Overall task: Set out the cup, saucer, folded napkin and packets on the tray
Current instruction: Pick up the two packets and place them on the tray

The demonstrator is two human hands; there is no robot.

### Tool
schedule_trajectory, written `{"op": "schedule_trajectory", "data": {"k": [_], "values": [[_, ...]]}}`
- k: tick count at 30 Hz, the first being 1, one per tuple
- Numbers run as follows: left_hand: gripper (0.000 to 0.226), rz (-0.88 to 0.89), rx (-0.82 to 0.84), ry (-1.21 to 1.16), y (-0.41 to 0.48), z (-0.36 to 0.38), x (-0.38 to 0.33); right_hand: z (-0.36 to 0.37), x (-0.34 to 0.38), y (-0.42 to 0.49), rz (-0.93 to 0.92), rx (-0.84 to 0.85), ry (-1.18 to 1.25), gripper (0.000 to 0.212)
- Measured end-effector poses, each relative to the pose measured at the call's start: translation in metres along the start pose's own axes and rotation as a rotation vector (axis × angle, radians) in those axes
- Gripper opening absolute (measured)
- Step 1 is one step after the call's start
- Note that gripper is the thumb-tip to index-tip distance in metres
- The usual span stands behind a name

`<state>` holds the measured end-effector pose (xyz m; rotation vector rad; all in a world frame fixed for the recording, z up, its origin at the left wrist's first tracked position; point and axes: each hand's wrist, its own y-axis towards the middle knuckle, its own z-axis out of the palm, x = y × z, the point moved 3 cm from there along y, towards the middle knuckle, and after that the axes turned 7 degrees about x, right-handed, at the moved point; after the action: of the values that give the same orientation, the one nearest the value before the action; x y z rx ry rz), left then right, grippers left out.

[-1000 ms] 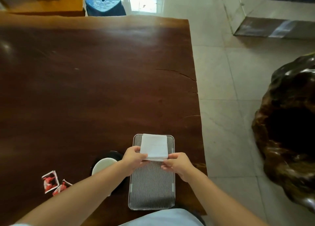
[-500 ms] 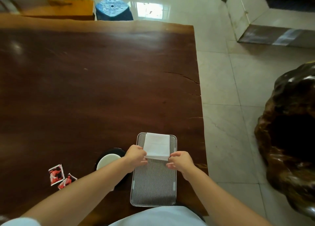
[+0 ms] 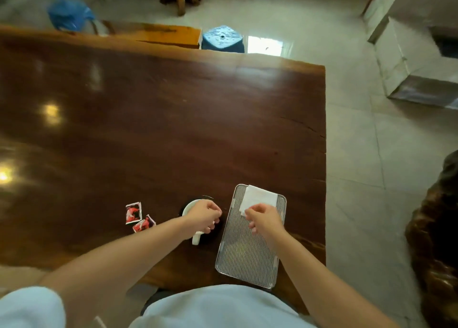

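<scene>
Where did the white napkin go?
The folded white paper napkin lies on the far end of the ribbed metal tray, near the table's right edge, just beyond the right hand and right of the white cup.

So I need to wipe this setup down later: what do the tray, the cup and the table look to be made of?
The tray looks like metal, a silvery ribbed or wire-grid surface with a dull sheen. The cup looks like glazed white ceramic, smooth and glossy, though plastic can't be excluded. The table looks like dark solid wood, polished: grain, a crack and bright light reflections show.
</scene>
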<state>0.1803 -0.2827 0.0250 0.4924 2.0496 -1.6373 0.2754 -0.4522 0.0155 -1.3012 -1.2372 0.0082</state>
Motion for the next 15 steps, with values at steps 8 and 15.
{"op": "schedule_trajectory", "data": {"k": [8,15], "values": [[0.004,0.000,-0.107,0.068,-0.033,-0.054,0.055,0.100,0.036,-0.021,-0.178,0.276,-0.222,0.019],[0.009,-0.045,-0.152,0.103,-0.047,-0.124,0.110,0.175,0.039,-0.027,-0.143,0.428,-0.423,0.020]]}}
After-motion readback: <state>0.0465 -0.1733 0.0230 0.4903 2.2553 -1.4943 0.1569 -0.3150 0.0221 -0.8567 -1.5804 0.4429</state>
